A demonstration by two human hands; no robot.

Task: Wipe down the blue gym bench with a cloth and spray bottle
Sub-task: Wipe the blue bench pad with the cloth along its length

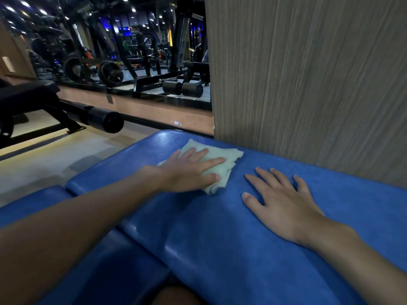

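Mid-frame, your left hand (189, 170) is pressing the cloth (220, 159) onto the blue bench (220, 249), fingers straight; your right hand (284, 203) is resting flat, fingers spread, holding nothing.

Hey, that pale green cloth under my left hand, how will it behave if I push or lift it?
Probably floppy: the cloth lies in soft crumpled folds, so it would likely droop when lifted. It looks thin, so probably light. Pushed under the flat left hand, it may bunch rather than slide neatly on the blue bench.
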